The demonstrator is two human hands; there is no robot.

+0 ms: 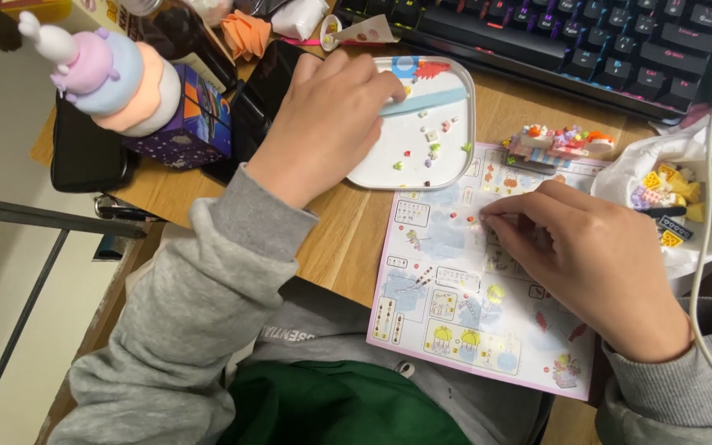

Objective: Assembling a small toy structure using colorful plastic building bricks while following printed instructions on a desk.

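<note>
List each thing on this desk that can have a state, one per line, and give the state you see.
left hand: reaching into the tray, fingers curled; grip not visible
right hand: fingers pinched together on the sheet
white tray: flat, holding scattered small pieces
instruction sheet: unfolded, lying flat
small brick model: partly built
plastic bag: open, bricks inside
keyboard: backlit
</note>
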